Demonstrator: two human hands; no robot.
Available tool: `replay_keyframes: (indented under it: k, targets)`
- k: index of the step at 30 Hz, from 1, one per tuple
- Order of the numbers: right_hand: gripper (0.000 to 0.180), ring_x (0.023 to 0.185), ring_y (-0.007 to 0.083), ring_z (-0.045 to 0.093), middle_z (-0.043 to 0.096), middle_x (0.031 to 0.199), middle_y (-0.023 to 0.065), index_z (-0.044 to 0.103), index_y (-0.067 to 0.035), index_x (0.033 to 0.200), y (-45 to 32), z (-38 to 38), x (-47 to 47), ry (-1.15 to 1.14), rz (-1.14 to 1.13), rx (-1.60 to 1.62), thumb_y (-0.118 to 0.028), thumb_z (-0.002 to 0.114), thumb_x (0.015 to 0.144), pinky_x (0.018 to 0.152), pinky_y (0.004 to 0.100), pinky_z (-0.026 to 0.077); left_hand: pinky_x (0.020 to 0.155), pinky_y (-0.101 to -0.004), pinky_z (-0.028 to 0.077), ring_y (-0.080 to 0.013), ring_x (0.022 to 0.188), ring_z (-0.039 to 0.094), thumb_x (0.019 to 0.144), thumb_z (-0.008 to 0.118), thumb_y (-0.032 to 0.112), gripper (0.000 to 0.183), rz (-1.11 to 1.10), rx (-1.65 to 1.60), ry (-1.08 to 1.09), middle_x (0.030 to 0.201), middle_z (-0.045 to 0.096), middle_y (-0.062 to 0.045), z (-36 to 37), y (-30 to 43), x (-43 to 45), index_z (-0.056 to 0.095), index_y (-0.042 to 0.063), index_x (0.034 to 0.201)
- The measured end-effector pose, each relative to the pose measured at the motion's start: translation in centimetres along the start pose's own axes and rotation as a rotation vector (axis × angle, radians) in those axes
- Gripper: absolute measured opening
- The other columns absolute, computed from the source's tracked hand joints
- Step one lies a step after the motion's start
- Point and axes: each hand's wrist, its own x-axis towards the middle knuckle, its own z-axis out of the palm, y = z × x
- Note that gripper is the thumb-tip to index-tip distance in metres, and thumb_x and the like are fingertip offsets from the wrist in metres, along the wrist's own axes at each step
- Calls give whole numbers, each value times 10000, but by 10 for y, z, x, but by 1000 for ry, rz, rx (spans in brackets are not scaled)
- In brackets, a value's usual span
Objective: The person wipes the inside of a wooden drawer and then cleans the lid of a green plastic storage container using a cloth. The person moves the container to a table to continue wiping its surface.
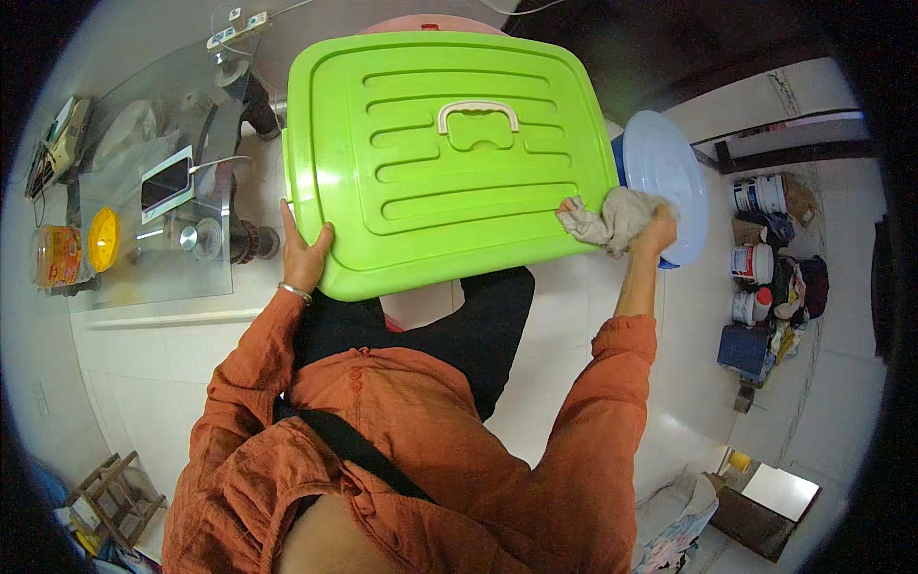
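Note:
A large green plastic storage box lid [466, 168] with a cream carrying handle [478, 116] lies before me, tilted slightly. My left hand [306, 247] grips its near left corner, thumb on top and the other fingers at the side edge. In my right hand [656, 228] is a bunched grey-beige cloth [620, 215], at the lid's near right corner; part of the cloth lies over the lid's edge. Whatever is under the lid is mostly hidden. A round pale blue plastic basin or lid [667, 179] stands just right of it, behind my right hand.
On the left, a glass table [161, 265] bears a phone [166, 188], a yellow lid [104, 239] and a plastic jar [59, 255]. A power strip [237, 31] is at the back left. Several buckets [751, 263] line the right side. A wooden stool [115, 495] stands lower left.

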Motion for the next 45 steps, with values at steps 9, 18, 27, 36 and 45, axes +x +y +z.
replay_keyframes:
  k: [9, 18, 27, 36, 45]
  targets:
    - [237, 913, 391, 434, 469, 932, 199, 516, 28, 803, 46, 122, -77, -663, -1014, -705, -201, 481, 852, 827, 485, 337, 898, -336, 443, -289, 1057, 564, 810, 656, 173, 878, -7, -11, -21, 1226, 512, -254, -2, 1, 2, 61, -12, 1430]
    - [177, 1046, 367, 491, 552, 1134, 169, 636, -5, 896, 27, 146, -37, -944, -1023, -718, -139, 568, 803, 889, 441, 409, 899, -340, 446, -283, 1067, 552, 828, 640, 161, 851, -8, -26, -39, 1250, 491, -246, 1, -8, 2, 65, -5, 1433]
    - [158, 948, 281, 555, 628, 958, 93, 706, -49, 824, 57, 159, -38, -852, -862, -372, -167, 706, 719, 815, 374, 448, 908, -326, 431, -264, 1078, 540, 819, 655, 153, 855, 23, -18, -21, 1270, 477, -239, 0, -10, 1, 79, -49, 1418]
    - [133, 865, 292, 535, 621, 871, 115, 712, -49, 775, 61, 134, 10, -567, -854, -579, -143, 716, 681, 770, 391, 433, 905, -348, 445, -278, 1087, 548, 832, 638, 171, 848, -21, -10, -46, 1257, 491, -244, 1, 5, 1, 66, 17, 1439]
    - [124, 817, 301, 561, 611, 808, 123, 699, -43, 772, 71, 149, -4, -559, -739, -492, -92, 727, 662, 739, 377, 446, 882, -341, 453, -283, 1066, 556, 830, 637, 162, 830, 55, 40, -33, 1256, 493, -242, 0, -8, 1, 90, -3, 1432]
